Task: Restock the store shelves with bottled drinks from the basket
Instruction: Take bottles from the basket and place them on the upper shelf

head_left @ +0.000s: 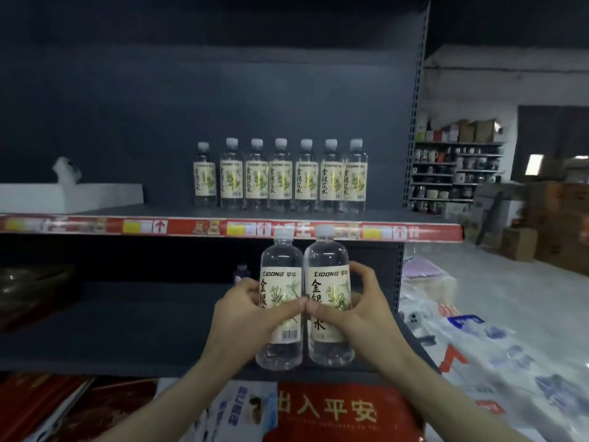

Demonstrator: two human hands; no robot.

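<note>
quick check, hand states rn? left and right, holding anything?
Left hand: closed around the left bottle, gripping its label.
Right hand: closed around the right bottle, gripping its label.

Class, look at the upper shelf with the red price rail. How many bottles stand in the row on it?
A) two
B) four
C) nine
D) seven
D: seven white-capped bottles stand side by side in one row on the upper shelf.
</note>
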